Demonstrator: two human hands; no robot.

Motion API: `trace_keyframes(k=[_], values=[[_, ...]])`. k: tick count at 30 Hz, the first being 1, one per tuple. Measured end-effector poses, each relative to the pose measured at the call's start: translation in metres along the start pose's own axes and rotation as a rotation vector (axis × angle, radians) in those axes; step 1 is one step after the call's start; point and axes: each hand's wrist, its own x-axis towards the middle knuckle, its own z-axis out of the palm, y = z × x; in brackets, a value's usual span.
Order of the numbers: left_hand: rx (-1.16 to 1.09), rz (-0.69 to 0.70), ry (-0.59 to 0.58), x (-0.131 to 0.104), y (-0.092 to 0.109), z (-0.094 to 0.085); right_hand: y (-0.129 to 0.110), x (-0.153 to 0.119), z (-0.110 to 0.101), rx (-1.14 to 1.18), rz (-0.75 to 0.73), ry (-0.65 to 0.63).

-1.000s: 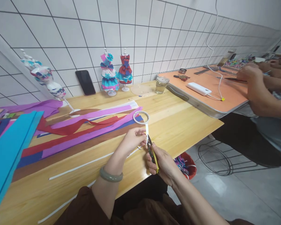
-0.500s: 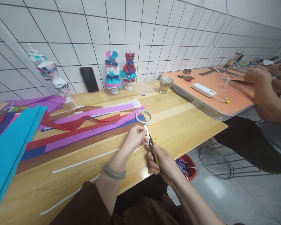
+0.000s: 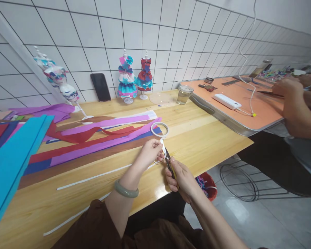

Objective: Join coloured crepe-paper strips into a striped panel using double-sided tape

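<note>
Between the fingertips of my left hand (image 3: 152,152) is pinched a narrow white strip (image 3: 162,142). My right hand (image 3: 180,174) is wrapped round the handles of dark scissors (image 3: 168,159), whose blades lie against the strip close to my left fingertips. Just beyond my hands a tape roll (image 3: 159,129) rests on the wooden table, partly over strips of coloured fabric. A long white strip (image 3: 93,177) runs along the table to the left, passing behind my left wrist. Another white strip (image 3: 67,221) lies nearer to me, part of it hidden by my sleeve.
Purple, red, blue and brown fabric strips (image 3: 98,152) and turquoise fabric (image 3: 20,162) cover the left side. A phone (image 3: 100,87), small dressed mannequins (image 3: 127,81) and a glass (image 3: 184,95) stand along the wall. A co-worker's hand (image 3: 287,86) is at the orange table (image 3: 266,119). A red bin (image 3: 211,186) stands below.
The view has shifted slightly, so the background sits a little farther right. My hands keep nearly the same pose, with the strip and scissors still held together.
</note>
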Motion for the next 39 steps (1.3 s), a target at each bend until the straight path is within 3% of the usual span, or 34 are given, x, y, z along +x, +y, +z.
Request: trace_keyframes(k=[13, 39], values=[[-0.017, -0.019, -0.047, -0.0006, -0.0005, -0.0012, 0.0032, 0.0019, -0.0002, -0.12, -0.029, 0.04], [-0.021, -0.026, -0.024, -0.003, 0.0001, -0.0001, 0.0035, 0.0016, 0.0036, -0.158, -0.031, 0.065]])
